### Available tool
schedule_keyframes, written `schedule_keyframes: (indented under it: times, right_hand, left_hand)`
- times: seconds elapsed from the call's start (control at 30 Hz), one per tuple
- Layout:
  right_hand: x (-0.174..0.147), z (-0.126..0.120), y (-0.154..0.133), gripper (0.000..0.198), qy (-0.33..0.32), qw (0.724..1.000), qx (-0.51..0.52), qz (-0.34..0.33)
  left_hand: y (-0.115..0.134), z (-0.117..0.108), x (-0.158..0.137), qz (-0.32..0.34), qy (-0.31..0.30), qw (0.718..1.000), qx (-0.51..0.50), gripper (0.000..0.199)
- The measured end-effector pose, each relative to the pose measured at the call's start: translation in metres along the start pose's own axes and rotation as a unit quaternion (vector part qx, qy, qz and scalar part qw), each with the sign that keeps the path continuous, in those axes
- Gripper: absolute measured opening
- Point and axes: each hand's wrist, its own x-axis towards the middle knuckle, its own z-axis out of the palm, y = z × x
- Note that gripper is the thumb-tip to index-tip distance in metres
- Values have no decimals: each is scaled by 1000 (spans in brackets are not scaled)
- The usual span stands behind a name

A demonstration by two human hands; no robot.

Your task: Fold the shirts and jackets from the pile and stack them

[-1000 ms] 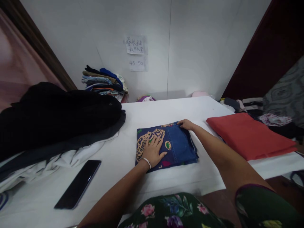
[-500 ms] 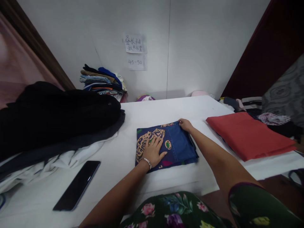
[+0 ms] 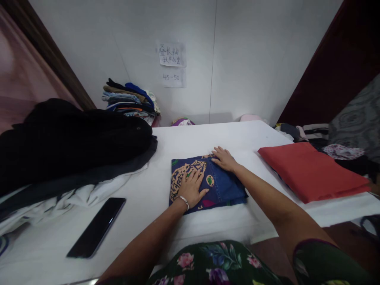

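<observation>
A folded blue denim garment with a tan and black print lies on the white table in front of me. My left hand rests flat on its printed left half, fingers spread. Over the far right part of the bundle lies my right hand, its fingers stretched out past the far edge. Neither hand grips the cloth. Some of the print is hidden beneath my left palm.
To the right lies a folded red garment. A black phone sits at the front left, below a heap of black clothes. Folded clothes are stacked at the back left. Paper notes hang on the wall.
My right hand has let go of the garment's far right corner and moved left, opening flat onto its top. My left hand has stayed in place.
</observation>
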Motion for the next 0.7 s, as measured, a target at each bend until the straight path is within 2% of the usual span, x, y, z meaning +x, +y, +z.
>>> schedule_keyframes:
  times: [0.1, 0.2, 0.3, 0.4, 0.53, 0.7]
  right_hand:
    - [-3, 15, -8, 57, -86, 995, -37, -16]
    - [-1, 16, -7, 57, -112, 993, -33, -12]
    - [-3, 5, -11, 56, -106, 994, -17, -5]
    - [-22, -3, -28, 57, -69, 997, -19, -26]
    - [-61, 9, -55, 60, -78, 994, -32, -65]
    - [-82, 21, -68, 58, -79, 995, -4, -54]
  left_hand:
    - [2, -2, 0, -6, -6, 1000, -2, 66]
    - [3, -2, 0, -10, -12, 1000, -5, 67]
    - [4, -3, 1, -10, -15, 1000, -8, 68]
    - [3, -3, 1, -14, -18, 1000, -15, 69]
    - [4, -3, 2, -20, -23, 999, -20, 70]
    - [5, -10, 4, -19, -35, 998, -40, 65]
